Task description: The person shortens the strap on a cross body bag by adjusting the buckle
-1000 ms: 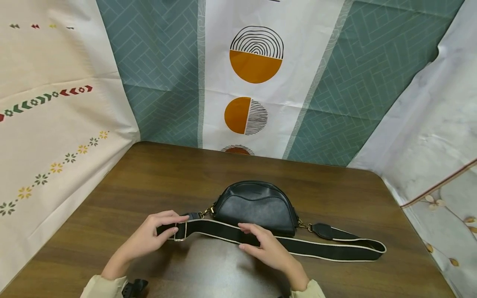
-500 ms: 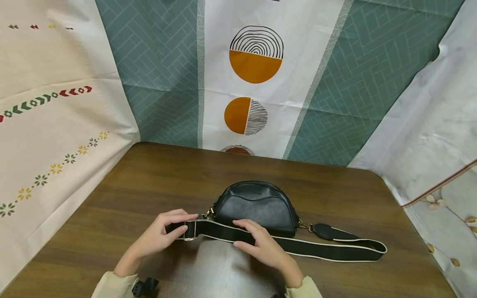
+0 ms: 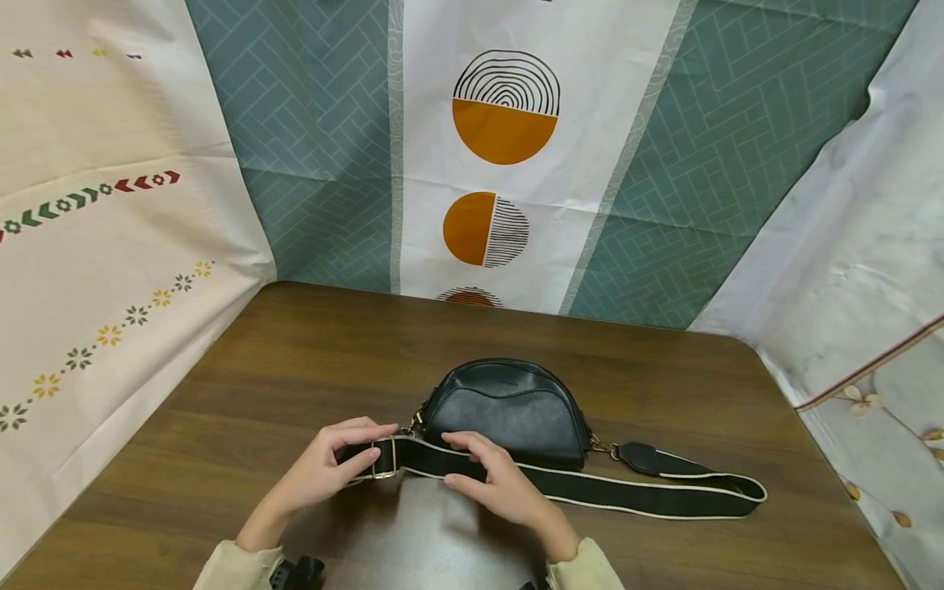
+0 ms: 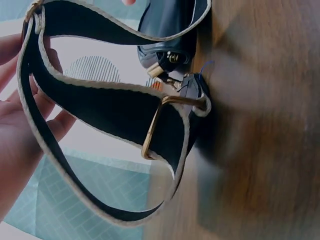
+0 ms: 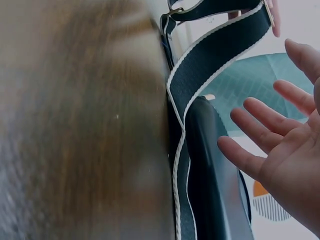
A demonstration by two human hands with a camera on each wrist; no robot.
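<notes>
A black half-moon leather handbag (image 3: 509, 414) stands upright on the wooden table. Its black webbing strap (image 3: 634, 496), edged in white, runs along the front of it. My left hand (image 3: 328, 463) holds the strap beside a metal slide buckle (image 3: 384, 457), thumb in front and fingers behind. In the left wrist view the strap hangs in a loop below the fingers, with a second metal buckle (image 4: 152, 127) on it. My right hand (image 3: 497, 483) hovers in front of the strap, its fingers spread and holding nothing; the right wrist view shows the fingers (image 5: 245, 155) apart from the webbing.
The strap's right end folds back to a leather tab (image 3: 640, 457) clipped to the bag's right side. Patterned cloth (image 3: 317, 147) hangs behind the table, with pale cloths on both sides. Shiny wood (image 3: 435, 533) lies between the forearms.
My left hand has moved right, bringing the buckle and the strap's left part with it. My right hand has shifted left along the strap. The bag has stayed in place.
</notes>
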